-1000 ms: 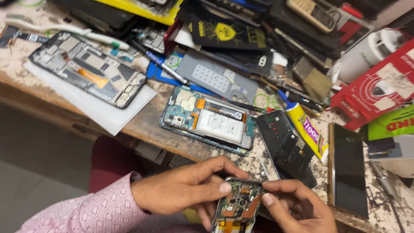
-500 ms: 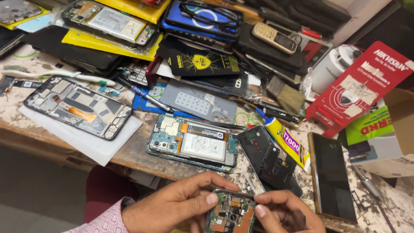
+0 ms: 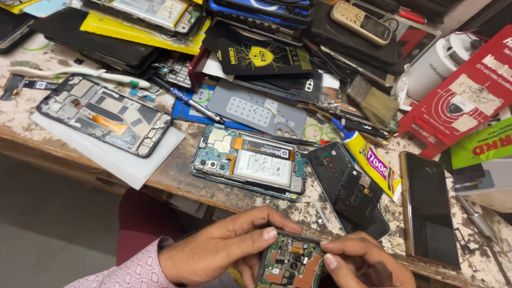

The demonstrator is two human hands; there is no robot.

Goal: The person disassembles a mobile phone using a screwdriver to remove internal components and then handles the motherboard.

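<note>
at the bottom centre of the frame, nearest the camera, the left hand point(image 3: 224, 250) and the right hand point(image 3: 362, 261) both grip a small opened phone point(image 3: 290, 264) with its green and copper circuit board showing; the left thumb and fingers close on its upper left corner, the right thumb presses its right edge, and the phone is held just off the near edge of the workbench point(image 3: 176, 176). a pink patterned sleeve point(image 3: 125, 272) covers the left wrist at the lower left. just above the hands, on the bench, lies an opened phone with a white battery point(image 3: 250, 162), and to its right a black back cover point(image 3: 349, 189) touches a yellow glue tube point(image 3: 368, 160) that slants toward the lower right. at the right edge lies a dark phone with a brown rim point(image 3: 429, 208), screen up. toward the left, a bare phone frame point(image 3: 104, 114) rests on a white sheet point(image 3: 122, 160) that overhangs the bench edge. further back, in the middle, there is a grey back panel point(image 3: 250, 109), a blue pen point(image 3: 194, 101) and a brush point(image 3: 373, 104). at the top of the frame sit a black packet with a yellow emblem point(image 3: 261, 53), a small keypad phone point(image 3: 361, 21), a white cup point(image 3: 440, 64) and a red card point(image 3: 458, 96) at the upper right.
</note>
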